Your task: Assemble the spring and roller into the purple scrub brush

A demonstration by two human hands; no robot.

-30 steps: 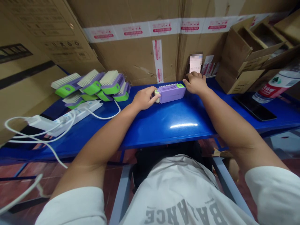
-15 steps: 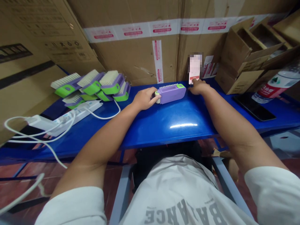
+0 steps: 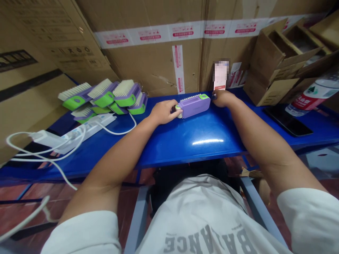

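On the blue table lies a purple and green brush (image 3: 196, 107), its pale bristles toward the cardboard and vent slots along its side. My left hand (image 3: 165, 111) is closed around its left end, thumb on the near side. Just past the brush's right end, my right hand (image 3: 221, 98) is closed with its fingers curled. A small dark thing shows at its fingertips, too hidden to name. Directly behind that hand a phone (image 3: 220, 79) with a lit, partly blurred screen leans upright on the cardboard; the hand covers its lower edge.
Several like brushes (image 3: 102, 92) are stacked at the left. Before them lie a white power strip (image 3: 90, 130) and loose white cables. At the right are a dark phone (image 3: 288, 121), a water bottle (image 3: 308, 98) and open cardboard boxes (image 3: 278, 67). Large taped cardboard (image 3: 153, 67) backs the table.
My right hand has shifted slightly left and its fingers have curled in, away from the lower part of the phone's screen. My left hand and the brush are nearly unmoved.
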